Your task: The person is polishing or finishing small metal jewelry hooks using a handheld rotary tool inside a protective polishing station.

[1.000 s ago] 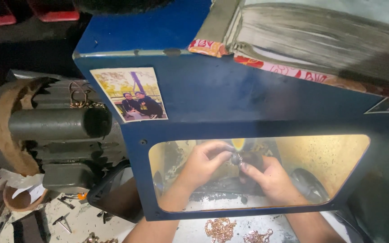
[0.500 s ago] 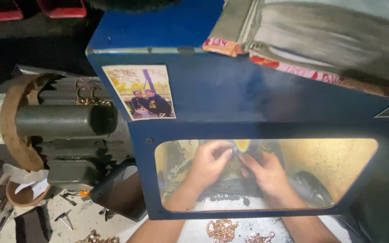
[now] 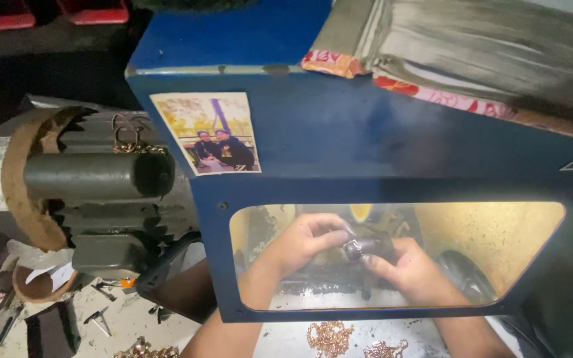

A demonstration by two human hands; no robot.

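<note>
Both of my hands reach inside a blue metal box [image 3: 392, 139] and show through its yellow-lit window [image 3: 499, 252]. My left hand [image 3: 300, 242] and my right hand [image 3: 409, 268] pinch a small dark metal piece [image 3: 359, 246] between their fingertips, close to a dark wheel at the back of the box. What the piece is stays unclear through the pane. Copper-coloured chains [image 3: 329, 337] lie on the white surface below the window, between my forearms.
A grey electric motor [image 3: 94, 192] with a brown belt stands left of the box. A photo print [image 3: 207, 132] is stuck on the box front. Stacked books and cloth [image 3: 472, 59] rest on top. Small tools and scraps [image 3: 101, 318] lie at lower left.
The view has shifted so the box and motor sit further right in frame. My hands stay together on the small piece inside the box.
</note>
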